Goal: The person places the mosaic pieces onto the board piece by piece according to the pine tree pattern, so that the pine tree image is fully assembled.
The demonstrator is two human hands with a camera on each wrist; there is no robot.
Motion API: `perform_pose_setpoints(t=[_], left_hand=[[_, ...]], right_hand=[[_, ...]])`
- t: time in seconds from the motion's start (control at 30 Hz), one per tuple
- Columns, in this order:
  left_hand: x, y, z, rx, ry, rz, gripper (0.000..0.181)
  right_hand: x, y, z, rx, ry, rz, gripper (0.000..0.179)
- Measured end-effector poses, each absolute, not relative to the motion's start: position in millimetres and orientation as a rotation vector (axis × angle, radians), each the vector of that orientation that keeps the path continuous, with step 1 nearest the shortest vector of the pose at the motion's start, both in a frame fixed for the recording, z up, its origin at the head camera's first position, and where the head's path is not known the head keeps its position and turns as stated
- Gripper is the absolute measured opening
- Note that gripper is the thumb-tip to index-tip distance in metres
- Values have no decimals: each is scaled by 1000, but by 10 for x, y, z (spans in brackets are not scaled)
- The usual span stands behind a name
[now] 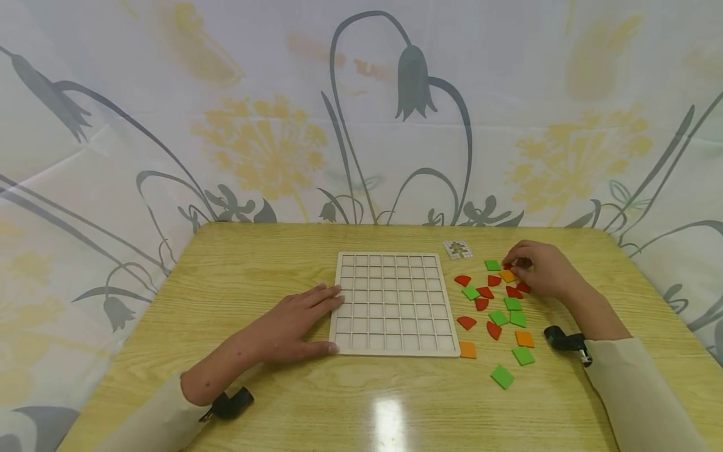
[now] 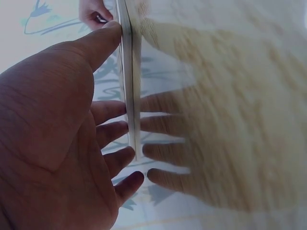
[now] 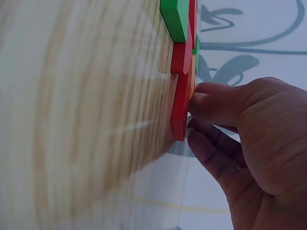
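Note:
My left hand [image 1: 294, 323] rests with its fingers spread at the left edge of the square wooden grid board [image 1: 395, 304]. In the left wrist view, thumb and fingertips lie along the edge of the board [image 2: 133, 72]. At the far right, my right hand [image 1: 542, 267] pinches a red quarter-circle tile [image 1: 507, 266] between thumb and fingers, low among the loose tiles. Close to its fingertips lie an orange square tile [image 1: 508, 275] and another red tile [image 1: 523, 287]. The right wrist view has a red tile [image 3: 180, 108] in front of the fingertips, partly covering what they hold.
Several green square tiles [image 1: 513, 304] and red quarter-circle tiles [image 1: 494, 331] are scattered right of the board. Orange squares [image 1: 524, 339] lie nearer me. A small pattern card [image 1: 457, 250] sits behind them. A patterned cloth [image 1: 361, 125] hangs beyond the wooden table [image 1: 271, 251].

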State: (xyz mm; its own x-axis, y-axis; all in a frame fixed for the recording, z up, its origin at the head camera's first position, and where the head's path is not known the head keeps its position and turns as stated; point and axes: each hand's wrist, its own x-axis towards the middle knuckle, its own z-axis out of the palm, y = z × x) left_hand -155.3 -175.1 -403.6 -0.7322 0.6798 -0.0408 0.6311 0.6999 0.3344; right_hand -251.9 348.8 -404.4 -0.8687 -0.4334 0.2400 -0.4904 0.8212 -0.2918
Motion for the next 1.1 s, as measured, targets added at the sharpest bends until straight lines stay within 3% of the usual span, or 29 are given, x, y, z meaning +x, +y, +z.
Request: perform_pose_setpoints(t=[1.1], left_hand=[[-1558,-1751,-4017,1067,2736,451,87]], right_hand=[[-2524,3496,-3986,676,-2935,573,9]])
